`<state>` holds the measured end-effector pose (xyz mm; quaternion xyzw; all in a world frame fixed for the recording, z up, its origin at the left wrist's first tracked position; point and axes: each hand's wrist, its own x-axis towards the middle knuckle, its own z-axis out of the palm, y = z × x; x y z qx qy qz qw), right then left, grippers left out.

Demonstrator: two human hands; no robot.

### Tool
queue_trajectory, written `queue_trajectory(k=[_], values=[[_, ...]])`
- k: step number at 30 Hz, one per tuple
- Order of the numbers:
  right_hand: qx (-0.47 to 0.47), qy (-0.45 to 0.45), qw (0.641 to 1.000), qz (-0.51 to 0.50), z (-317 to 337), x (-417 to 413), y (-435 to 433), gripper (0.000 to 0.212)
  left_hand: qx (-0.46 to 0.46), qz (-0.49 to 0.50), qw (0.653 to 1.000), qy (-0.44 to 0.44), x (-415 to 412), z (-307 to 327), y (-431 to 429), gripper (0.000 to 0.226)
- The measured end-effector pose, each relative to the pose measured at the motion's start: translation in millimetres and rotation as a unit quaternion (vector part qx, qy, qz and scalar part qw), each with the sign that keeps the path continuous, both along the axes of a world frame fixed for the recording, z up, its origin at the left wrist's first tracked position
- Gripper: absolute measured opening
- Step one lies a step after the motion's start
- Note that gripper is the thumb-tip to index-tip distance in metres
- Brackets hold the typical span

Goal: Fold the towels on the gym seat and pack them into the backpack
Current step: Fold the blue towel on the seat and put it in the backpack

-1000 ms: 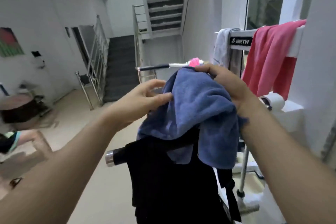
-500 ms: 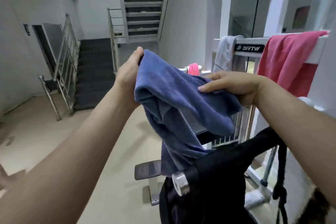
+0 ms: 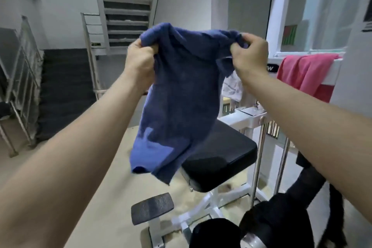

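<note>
A blue towel (image 3: 177,102) hangs spread in the air in front of me, above the black gym seat (image 3: 221,155). My left hand (image 3: 140,60) pinches its top left corner and my right hand (image 3: 248,56) pinches its top right corner. The towel's lower edge dangles over the seat's near left side. The black backpack (image 3: 275,221) hangs at the bottom right, over a metal bar end (image 3: 251,242). A pink towel (image 3: 306,72) is draped over the white machine frame at right. A pale grey towel (image 3: 232,88) shows partly behind my right wrist.
The white machine frame (image 3: 247,121) and its chrome posts stand behind the seat. A black footplate (image 3: 152,210) sits low in front. A staircase with metal railings (image 3: 22,70) is at the left, with tan floor between.
Both hands lifted the blue towel off the backpack and pulled it apart by its top corners, so it now hangs open. My view swung right and down, bringing the seat into sight.
</note>
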<state>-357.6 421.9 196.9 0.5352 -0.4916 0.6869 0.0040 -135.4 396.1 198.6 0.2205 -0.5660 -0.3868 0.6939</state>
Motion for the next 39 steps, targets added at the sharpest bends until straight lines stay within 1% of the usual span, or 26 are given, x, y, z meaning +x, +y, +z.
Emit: queue_trajectory(k=[3, 5, 6, 7, 8, 10, 11, 12, 14, 16, 18, 19, 21, 23, 24, 25, 27, 28, 29, 30, 31, 32, 33, 34, 37, 39], values=[[-0.065, 0.033, 0.995, -0.066, -8, -17, -11, 0.025, -0.083, 0.051, 0.995, 0.000, 0, 15, -7, 0.034], [0.043, 0.074, 0.995, -0.046, -35, -29, -15, 0.021, -0.082, 0.092, 0.990, -0.075, 1, -16, -21, 0.029], [0.162, 0.111, 0.981, -0.007, -53, -32, -13, 0.017, -0.053, 0.119, 0.980, -0.148, 3, -44, -29, 0.025], [0.308, 0.165, 0.936, 0.037, -71, -35, -9, 0.019, -0.007, 0.140, 0.959, -0.247, 4, -73, -37, 0.026], [0.434, 0.237, 0.866, 0.070, -88, -38, -7, 0.020, 0.049, 0.150, 0.914, -0.374, 6, -103, -44, 0.030], [0.550, 0.385, 0.737, 0.079, -121, -41, -8, 0.026, 0.119, 0.146, 0.766, -0.614, 9, -159, -48, 0.038], [0.562, 0.442, 0.696, 0.065, -134, -41, -11, 0.030, 0.106, 0.146, 0.718, -0.672, 9, -179, -46, 0.041], [0.558, 0.497, 0.664, 0.037, -143, -41, -15, 0.032, 0.069, 0.143, 0.706, -0.690, 6, -192, -44, 0.041], [0.499, 0.597, 0.626, -0.042, -148, -40, -22, 0.032, 0.017, 0.097, 0.747, -0.657, -7, -204, -34, 0.032], [0.436, 0.628, 0.641, -0.063, -140, -32, -23, 0.032, 0.006, 0.017, 0.738, -0.675, -24, -208, -25, 0.030], [0.428, 0.625, 0.652, -0.007, -134, -19, -26, 0.034, -0.005, -0.011, 0.689, -0.725, -35, -217, -23, 0.050], [0.451, 0.611, 0.650, 0.033, -133, -10, -28, 0.037, -0.020, 0.001, 0.689, -0.725, -36, -219, -22, 0.049], [0.523, 0.561, 0.633, 0.101, -137, 10, -29, 0.047, 0.009, 0.004, 0.749, -0.663, -35, -219, -27, 0.032], [0.588, 0.491, 0.627, 0.141, -142, 24, -32, 0.051, 0.091, -0.082, 0.815, -0.567, -32, -218, -29, 0.028], [0.613, 0.458, 0.627, 0.147, -144, 30, -34, 0.052, 0.104, -0.158, 0.815, -0.548, -28, -215, -26, 0.029], [0.632, 0.436, 0.625, 0.142, -144, 35, -35, 0.052, 0.101, -0.247, 0.789, -0.554, -22, -212, -25, 0.030], [0.656, 0.428, 0.611, 0.113, -145, 45, -41, 0.053, 0.070, -0.415, 0.694, -0.585, -4, -202, -25, 0.026], [0.666, 0.434, 0.599, 0.096, -147, 51, -45, 0.054, 0.059, -0.451, 0.679, -0.576, 6, -199, -31, 0.022], [0.671, 0.448, 0.587, 0.075, -150, 56, -49, 0.055, 0.059, -0.441, 0.712, -0.544, 14, -199, -43, 0.018], [0.668, 0.463, 0.581, 0.049, -153, 62, -55, 0.057, 0.071, -0.385, 0.779, -0.489, 21, -201, -59, 0.015], [0.654, 0.474, 0.589, 0.019, -155, 67, -61, 0.059, 0.091, -0.280, 0.857, -0.424, 25, -205, -81, 0.017], [0.635, 0.472, 0.612, -0.012, -158, 71, -69, 0.060, 0.092, -0.150, 0.906, -0.384, 28, -210, -106, 0.019], [0.616, 0.454, 0.643, -0.037, -162, 74, -76, 0.061, 0.084, -0.034, 0.914, -0.396, 30, -214, -131, 0.022], [0.607, 0.418, 0.674, -0.054, -166, 75, -84, 0.063, 0.091, 0.025, 0.895, -0.437, 31, -220, -154, 0.029], [0.603, 0.249, 0.753, -0.091, -180, 79, -101, 0.078, 0.171, -0.044, 0.838, -0.516, 22, -236, -186, 0.054], [0.599, 0.202, 0.760, -0.153, -194, 81, -107, 0.083, 0.191, -0.079, 0.848, -0.489, 12, -241, -181, 0.027]])
